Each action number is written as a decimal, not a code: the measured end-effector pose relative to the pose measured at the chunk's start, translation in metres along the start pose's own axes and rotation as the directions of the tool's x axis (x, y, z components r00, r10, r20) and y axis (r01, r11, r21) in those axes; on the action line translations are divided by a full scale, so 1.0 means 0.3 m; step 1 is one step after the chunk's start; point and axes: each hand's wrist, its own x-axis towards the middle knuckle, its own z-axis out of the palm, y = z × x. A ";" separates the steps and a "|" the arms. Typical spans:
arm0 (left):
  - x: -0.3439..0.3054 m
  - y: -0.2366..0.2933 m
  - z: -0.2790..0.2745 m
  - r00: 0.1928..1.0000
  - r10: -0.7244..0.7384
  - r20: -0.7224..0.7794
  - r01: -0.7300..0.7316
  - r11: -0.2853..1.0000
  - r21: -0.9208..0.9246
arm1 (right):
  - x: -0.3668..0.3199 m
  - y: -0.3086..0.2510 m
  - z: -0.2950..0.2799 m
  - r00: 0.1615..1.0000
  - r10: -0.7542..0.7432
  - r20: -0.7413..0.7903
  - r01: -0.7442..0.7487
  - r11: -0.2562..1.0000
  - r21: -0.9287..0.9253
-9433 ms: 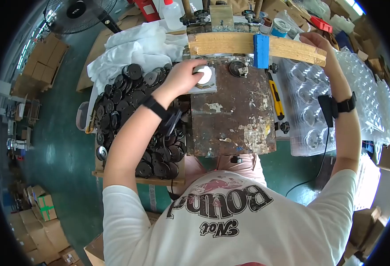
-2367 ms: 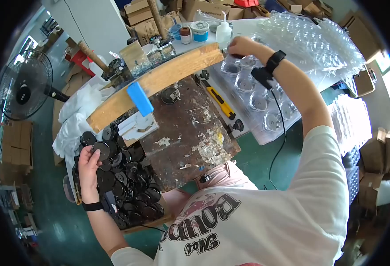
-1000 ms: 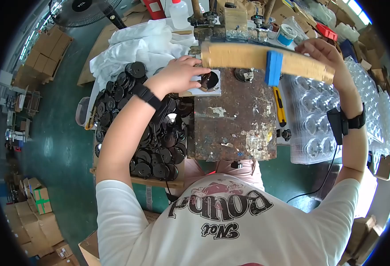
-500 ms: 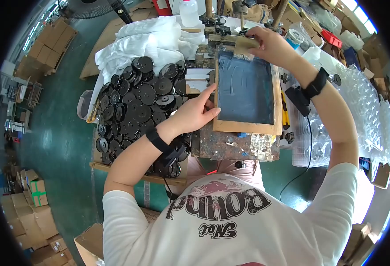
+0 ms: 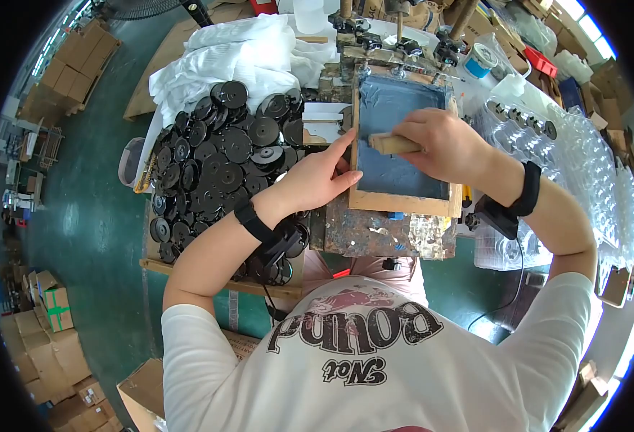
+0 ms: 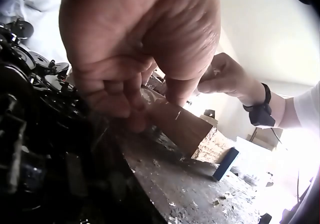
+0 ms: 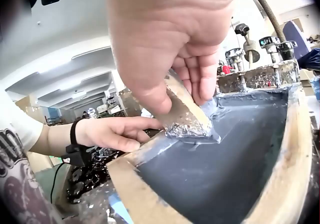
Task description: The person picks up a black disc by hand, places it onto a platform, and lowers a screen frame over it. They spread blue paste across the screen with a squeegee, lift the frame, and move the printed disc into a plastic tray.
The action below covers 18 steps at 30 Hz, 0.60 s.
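A wooden-framed printing screen (image 5: 403, 204) lies lowered over the worn board (image 5: 338, 241), its mesh smeared with dark grey-blue ink (image 5: 403, 180). My right hand (image 5: 450, 147) grips a squeegee (image 5: 394, 145) around its wooden handle, its blade against the inked mesh near the left side. In the right wrist view, ink clings to the lower edge of the squeegee (image 7: 187, 116). My left hand (image 5: 313, 183) holds the screen's left rail, thumb and fingers at the wood; the left wrist view shows the rail (image 6: 182, 129) between them. What lies under the screen is hidden.
A heap of black round discs (image 5: 230, 147) fills the wooden tray at left. White cloth (image 5: 223, 61) lies behind it. A white card jig (image 5: 322, 128) pokes out left of the screen. Clear plastic trays (image 5: 594, 176) stand at right. Clamps (image 7: 245, 56) hold the screen's far end.
The raised screen has come down flat. My left hand went from the black disc on the jig to the screen's rail. My right hand took the squeegee and drew it from the far end toward me.
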 end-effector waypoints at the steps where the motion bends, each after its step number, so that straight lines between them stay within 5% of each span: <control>1: 0.002 0.001 -0.001 1.000 -0.004 -0.001 0.004 1.000 -0.007 | 0.003 -0.007 -0.010 0.999 0.012 0.052 -0.012 1.000 0.001; 3: 0.001 0.006 -0.002 1.000 -0.005 -0.001 0.005 1.000 -0.008 | 0.013 0.005 -0.022 0.995 0.025 0.098 -0.025 1.000 0.001; 6: -0.003 0.023 -0.014 1.000 -0.024 -0.008 0.023 0.998 -0.050 | 0.093 0.108 -0.056 0.997 0.028 -0.069 -0.029 1.000 -0.007; 11: -0.012 0.111 -0.095 0.997 0.072 -0.016 -0.074 0.986 -0.153 | 0.091 0.341 -0.166 0.915 0.309 -0.259 -0.309 0.950 0.041; 12: -0.013 0.148 -0.115 0.991 0.120 -0.052 -0.129 0.959 -0.253 | 0.066 0.381 -0.189 0.915 0.310 -0.259 -0.310 0.950 0.041; 14: -0.016 0.204 -0.144 0.970 0.202 -0.138 -0.243 0.864 -0.441 | 0.002 0.466 -0.232 0.804 0.586 -0.103 -0.564 0.805 0.184; 18: -0.022 0.225 -0.158 0.836 0.436 -0.333 -0.539 0.768 -0.346 | -0.180 0.649 -0.069 0.858 0.511 -0.049 -0.513 0.857 -0.050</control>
